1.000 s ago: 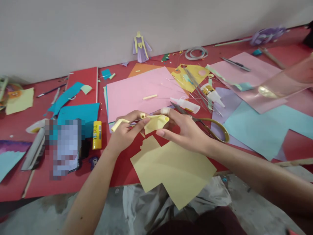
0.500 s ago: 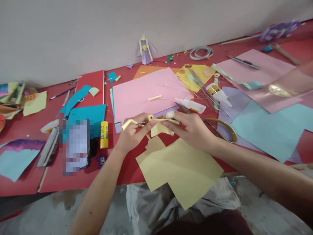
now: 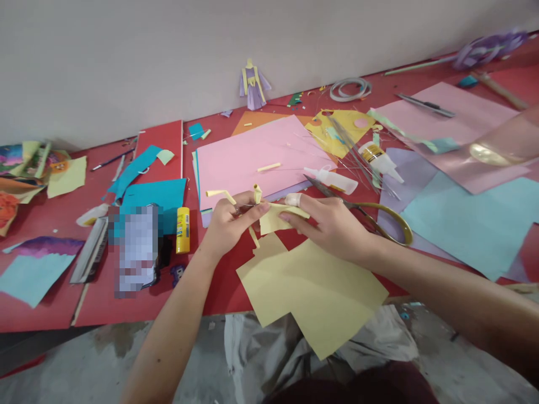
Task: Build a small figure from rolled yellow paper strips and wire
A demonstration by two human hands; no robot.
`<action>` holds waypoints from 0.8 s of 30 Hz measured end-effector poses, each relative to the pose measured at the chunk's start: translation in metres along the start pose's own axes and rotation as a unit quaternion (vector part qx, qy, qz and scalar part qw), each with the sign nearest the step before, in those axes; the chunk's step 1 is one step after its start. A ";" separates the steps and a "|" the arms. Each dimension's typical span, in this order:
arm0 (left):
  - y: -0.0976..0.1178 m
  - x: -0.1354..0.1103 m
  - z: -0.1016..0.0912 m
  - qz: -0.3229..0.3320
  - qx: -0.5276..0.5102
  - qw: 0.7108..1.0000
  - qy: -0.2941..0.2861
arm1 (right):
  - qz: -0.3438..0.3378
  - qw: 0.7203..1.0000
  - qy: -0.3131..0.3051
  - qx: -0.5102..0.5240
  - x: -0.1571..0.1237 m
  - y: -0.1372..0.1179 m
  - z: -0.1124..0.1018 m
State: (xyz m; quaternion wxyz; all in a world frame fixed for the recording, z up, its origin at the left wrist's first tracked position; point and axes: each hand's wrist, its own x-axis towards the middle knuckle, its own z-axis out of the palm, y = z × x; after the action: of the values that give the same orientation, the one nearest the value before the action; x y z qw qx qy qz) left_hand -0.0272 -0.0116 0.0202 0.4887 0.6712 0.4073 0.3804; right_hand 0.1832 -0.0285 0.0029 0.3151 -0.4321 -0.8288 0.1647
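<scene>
My left hand (image 3: 225,230) is closed on a small wire piece with pale yellow rolled-paper limbs. One bent paper roll (image 3: 219,194) sticks out to the left, a short one stands up above the fingers, and another hangs below the hand. Between both hands is a small pale yellow paper piece (image 3: 272,221). My right hand (image 3: 332,224), with a white wrap on one finger, pinches its right end. Whether the paper is fixed to the wire, I cannot tell. Under the hands, a large yellow paper sheet (image 3: 311,292) overhangs the table's front edge.
Scissors (image 3: 374,219) lie beside my right hand, near a glue bottle (image 3: 337,180) and thin wires. Behind are stacked pink sheets (image 3: 244,154). To the left are a yellow glue stick (image 3: 182,230) and a blurred phone (image 3: 138,247). A paper dress figure (image 3: 254,87) leans at the wall.
The piece in my left hand has turned: its left roll is higher, and a roll now shows below the hand. The small paper's left end shows more fully. The view has shifted slightly.
</scene>
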 end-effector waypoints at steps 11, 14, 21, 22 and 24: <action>-0.003 0.001 -0.002 -0.062 -0.080 0.995 0.002 | -0.043 0.994 0.009 -0.097 -0.001 0.002 0.002; -0.003 0.001 -0.002 -0.067 -0.092 0.993 -0.001 | -0.063 0.991 0.022 -0.117 -0.002 0.003 0.003; -0.004 0.001 -0.003 -0.071 -0.114 0.991 0.000 | -0.053 0.995 0.010 -0.081 -0.002 0.003 0.002; -0.004 0.002 -0.003 -0.073 -0.117 0.990 0.000 | -0.049 0.996 0.007 -0.074 -0.002 0.002 0.002; -0.005 0.002 -0.003 -0.079 -0.118 0.990 0.003 | -0.046 0.997 0.003 -0.068 -0.002 0.002 0.001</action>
State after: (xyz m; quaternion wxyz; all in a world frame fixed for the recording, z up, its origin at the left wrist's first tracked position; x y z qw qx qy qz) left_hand -0.0299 -0.0077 0.0161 0.5916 0.5733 0.4128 0.3886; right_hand 0.1844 -0.0290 0.0008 0.2950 -0.4148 -0.8558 0.0922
